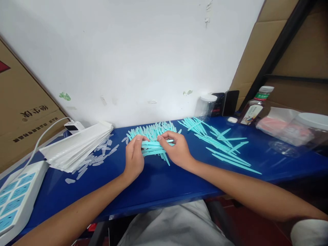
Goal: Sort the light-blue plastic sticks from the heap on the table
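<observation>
Between my two hands lies a bundle of slim turquoise sticks [153, 148] that look like eyebrow razors, held crosswise. My left hand [134, 155] is closed on the left ends, thumb on top. From the other side my right hand [178, 148] grips the right ends with thumb and fingers. Directly behind and partly under the bundle is a dense row of turquoise razors [138, 131] with pale, translucent tips. More razors [228, 147] lie loosely scattered to the right of my right hand. Small translucent covers [98, 159] are strewn to the left.
A stack of white plastic sleeves [77, 147] lies left on the blue table [159, 184], near a white power strip [23, 191]. At the back right stand a clear jar [206, 106], dark phones [230, 102], and a bottle [255, 107]. Cardboard boxes [23, 112] flank the table.
</observation>
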